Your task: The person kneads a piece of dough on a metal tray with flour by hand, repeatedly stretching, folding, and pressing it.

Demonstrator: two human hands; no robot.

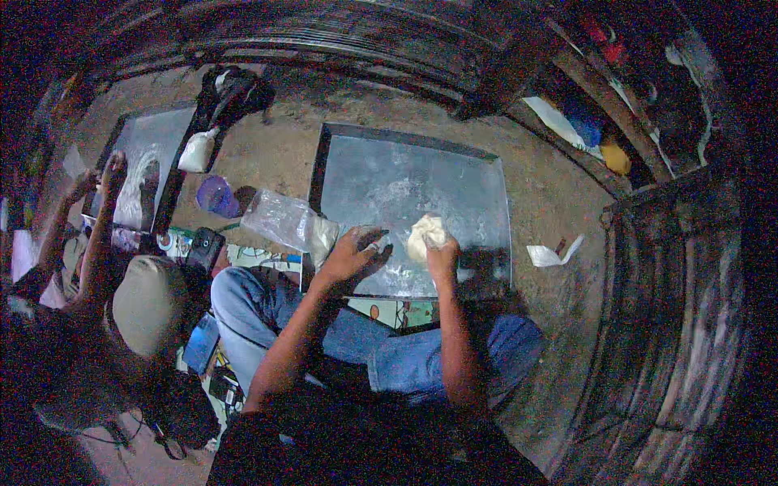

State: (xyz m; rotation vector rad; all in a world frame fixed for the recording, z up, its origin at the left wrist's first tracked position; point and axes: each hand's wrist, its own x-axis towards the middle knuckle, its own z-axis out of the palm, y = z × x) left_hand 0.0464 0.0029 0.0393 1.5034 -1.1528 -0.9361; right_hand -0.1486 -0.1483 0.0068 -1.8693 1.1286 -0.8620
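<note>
My right hand grips a pale, lumpy mass of dough above a dark, floury rectangular tray. My left hand is beside it over the tray, to the left of the dough, with fingers curved and apart, apparently empty. Just left of that hand, a clear plastic bag lies against the tray's left side, with pale contents at its right end. My crossed legs in jeans sit beneath my forearms, at the near side of the tray.
At left, a co-worker's hands are over another tray. Between the trays are a purple cup, a white bag and a phone. A torn white scrap lies right. Corrugated walls border the floor.
</note>
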